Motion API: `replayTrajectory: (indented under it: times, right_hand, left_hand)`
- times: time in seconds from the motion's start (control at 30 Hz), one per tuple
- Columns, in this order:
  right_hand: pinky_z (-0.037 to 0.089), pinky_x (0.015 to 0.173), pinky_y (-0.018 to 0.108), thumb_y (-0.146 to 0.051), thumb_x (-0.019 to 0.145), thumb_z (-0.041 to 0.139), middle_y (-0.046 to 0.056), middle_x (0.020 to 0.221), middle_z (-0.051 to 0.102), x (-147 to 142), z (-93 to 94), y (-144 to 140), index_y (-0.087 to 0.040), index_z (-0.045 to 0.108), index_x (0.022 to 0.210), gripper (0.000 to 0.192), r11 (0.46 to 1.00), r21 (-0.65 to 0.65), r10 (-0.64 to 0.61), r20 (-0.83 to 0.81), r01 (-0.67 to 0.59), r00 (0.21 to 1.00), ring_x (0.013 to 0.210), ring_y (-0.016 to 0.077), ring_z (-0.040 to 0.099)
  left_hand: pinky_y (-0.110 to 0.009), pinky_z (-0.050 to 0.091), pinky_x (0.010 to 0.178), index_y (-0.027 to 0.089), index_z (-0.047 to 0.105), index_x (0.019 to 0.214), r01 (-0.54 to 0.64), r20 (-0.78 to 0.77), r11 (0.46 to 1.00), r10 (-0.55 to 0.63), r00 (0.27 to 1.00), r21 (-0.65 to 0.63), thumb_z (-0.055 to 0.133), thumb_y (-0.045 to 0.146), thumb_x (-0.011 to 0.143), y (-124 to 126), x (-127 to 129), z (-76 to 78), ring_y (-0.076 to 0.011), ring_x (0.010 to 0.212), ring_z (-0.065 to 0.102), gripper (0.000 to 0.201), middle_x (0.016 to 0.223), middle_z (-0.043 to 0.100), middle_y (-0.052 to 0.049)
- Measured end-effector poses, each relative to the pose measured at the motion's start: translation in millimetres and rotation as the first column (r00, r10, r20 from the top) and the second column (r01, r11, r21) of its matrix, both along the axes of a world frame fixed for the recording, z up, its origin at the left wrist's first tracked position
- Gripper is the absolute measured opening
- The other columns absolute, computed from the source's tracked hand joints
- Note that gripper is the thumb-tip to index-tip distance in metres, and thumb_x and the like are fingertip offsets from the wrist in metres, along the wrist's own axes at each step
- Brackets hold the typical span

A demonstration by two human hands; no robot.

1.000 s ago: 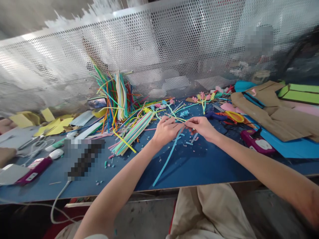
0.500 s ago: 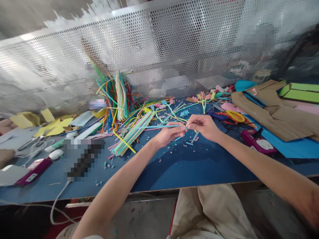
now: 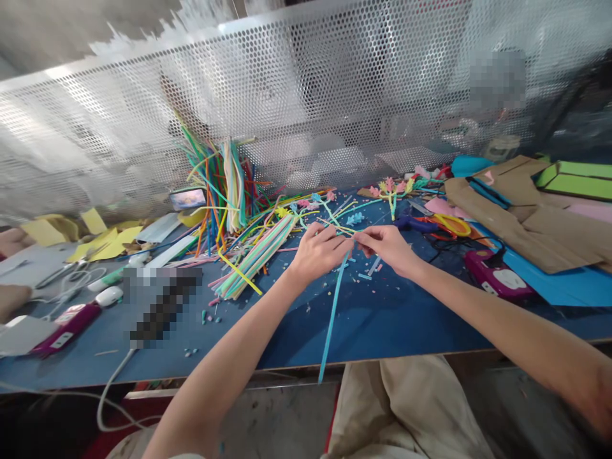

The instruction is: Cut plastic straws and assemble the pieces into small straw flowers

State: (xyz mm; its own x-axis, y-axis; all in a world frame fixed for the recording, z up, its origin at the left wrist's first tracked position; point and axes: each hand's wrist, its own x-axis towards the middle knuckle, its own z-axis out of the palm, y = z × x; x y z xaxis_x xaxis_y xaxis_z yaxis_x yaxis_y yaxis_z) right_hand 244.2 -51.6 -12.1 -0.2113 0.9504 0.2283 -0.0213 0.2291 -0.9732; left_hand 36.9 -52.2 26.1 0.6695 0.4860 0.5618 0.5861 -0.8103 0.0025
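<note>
A light-blue pipe cleaner [image 3: 333, 312] hangs down toward me from between my hands, its free end reaching past the table's front edge. Its upper end is pinched by the closed fingers of my left hand [image 3: 321, 253]. The fingertips of my right hand [image 3: 388, 247] are pressed together at the same end, touching or almost touching the left ones. What exactly happens between the fingertips is hidden. Just behind the hands lies a small blue leaf-shaped piece [image 3: 354, 219]. A bundle of pastel pipe cleaners [image 3: 258, 258] rests to the left.
Upright pipe cleaners [image 3: 232, 185] stand at the back left, before a perforated metal screen [image 3: 335, 95]. To the right are purple-handled pliers [image 3: 415, 223], a magenta glue-gun-like box [image 3: 497, 274] and brown cardboard [image 3: 540, 217]. Another person's hand [image 3: 13, 241] shows at the left edge.
The blue pipe cleaner has swung from pointing left to hanging down toward me. My left hand has turned over, its back now facing up. Both hands stay close together.
</note>
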Motion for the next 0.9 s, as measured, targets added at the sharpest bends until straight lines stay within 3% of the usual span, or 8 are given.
replayTrajectory:
  times: [0.27, 0.37, 0.43, 0.5, 0.57, 0.7, 0.8, 0.9]
  right_hand:
    - [0.046, 0.052, 0.028, -0.054, 0.079, 0.074, 0.001, 0.068, 0.063, 2, -3.2, 1, -0.018, 0.072, 0.086, 0.037, 1.0, -0.02, 0.002, 0.056, -0.001, 0.998, 0.053, 0.0123, 0.057]
    - [0.048, 0.056, 0.029, -0.053, 0.084, 0.069, 0.003, 0.073, 0.067, 5, 1.0, 0, -0.019, 0.07, 0.088, 0.035, 0.993, 0.12, -0.024, 0.168, 0.004, 0.985, 0.056, 0.0134, 0.06]
    - [0.048, 0.058, 0.03, -0.052, 0.087, 0.066, 0.003, 0.077, 0.069, 7, 5.9, -2, -0.019, 0.069, 0.089, 0.033, 0.978, 0.211, -0.053, 0.226, 0.004, 0.973, 0.058, 0.014, 0.061]
    - [0.048, 0.06, 0.03, -0.052, 0.088, 0.065, 0.003, 0.079, 0.069, 9, 11.6, -4, -0.02, 0.068, 0.09, 0.032, 0.966, 0.259, -0.071, 0.232, 0.008, 0.97, 0.062, 0.015, 0.061]
    - [0.048, 0.063, 0.03, -0.052, 0.088, 0.066, 0.003, 0.08, 0.068, 12, 17.3, -5, -0.021, 0.068, 0.09, 0.031, 0.956, 0.292, -0.072, 0.213, 0.007, 0.974, 0.069, 0.016, 0.062]
    - [0.045, 0.066, 0.029, -0.05, 0.086, 0.069, 0.002, 0.082, 0.067, 15, 23.9, -8, -0.022, 0.068, 0.086, 0.028, 0.941, 0.335, -0.016, 0.168, -0.041, 0.986, 0.075, 0.0158, 0.059]
    - [0.044, 0.066, 0.03, -0.049, 0.086, 0.07, 0.001, 0.081, 0.066, 16, 23.7, -9, -0.023, 0.068, 0.084, 0.026, 0.928, 0.357, 0.061, 0.142, -0.109, 0.988, 0.073, 0.0151, 0.057]
    - [0.044, 0.067, 0.03, -0.048, 0.085, 0.071, 0.001, 0.08, 0.065, 16, 21.9, -8, -0.023, 0.069, 0.082, 0.025, 0.922, 0.361, 0.105, 0.117, -0.141, 0.988, 0.074, 0.0151, 0.056]
  left_hand:
    - [-0.038, 0.029, 0.077, 0.028, 0.072, 0.089, -0.044, -0.067, 0.995, 0.05, 0.996, 0.087, 0.048, 0.032, 0.1, -1, 0, -5.0, -0.0198, 0.078, 0.054, 0.027, 0.08, 0.074, -0.005]
    - [-0.036, 0.033, 0.076, 0.026, 0.076, 0.093, -0.073, 0.067, 0.997, 0.075, 0.995, -0.025, 0.055, 0.038, 0.096, 1, 3, -11.9, -0.0169, 0.068, 0.055, 0.024, 0.073, 0.073, -0.004]
    - [-0.033, 0.036, 0.072, 0.024, 0.077, 0.091, -0.046, 0.213, 0.975, 0.094, 0.973, -0.219, 0.058, 0.042, 0.094, 0, 6, -13.3, -0.0147, 0.062, 0.054, 0.027, 0.071, 0.072, -0.003]
    - [-0.029, 0.036, 0.063, 0.021, 0.077, 0.084, 0.066, 0.367, 0.876, 0.131, 0.921, -0.478, 0.06, 0.047, 0.092, -2, 10, -12.8, -0.0123, 0.056, 0.051, 0.033, 0.072, 0.072, -0.003]
    - [-0.027, 0.031, 0.054, 0.019, 0.075, 0.08, 0.23, 0.5, 0.704, 0.202, 0.842, -0.672, 0.062, 0.05, 0.09, -3, 14, -12.5, -0.0101, 0.052, 0.046, 0.035, 0.071, 0.071, -0.003]
    - [-0.024, 0.029, 0.05, 0.016, 0.073, 0.08, 0.519, 0.645, 0.396, 0.33, 0.69, -0.758, 0.071, 0.048, 0.082, -2, 19, -16.0, -0.0084, 0.052, 0.045, 0.032, 0.065, 0.065, -0.002]
    - [-0.023, 0.031, 0.051, 0.015, 0.072, 0.078, 0.608, 0.634, 0.198, 0.355, 0.687, -0.769, 0.074, 0.049, 0.076, -3, 21, -18.3, -0.0085, 0.053, 0.045, 0.034, 0.057, 0.055, 0.0]
    - [-0.024, 0.033, 0.052, 0.016, 0.07, 0.078, 0.608, 0.63, 0.177, 0.318, 0.709, -0.774, 0.073, 0.052, 0.076, -5, 21, -17.2, -0.0083, 0.052, 0.041, 0.037, 0.054, 0.047, 0.002]
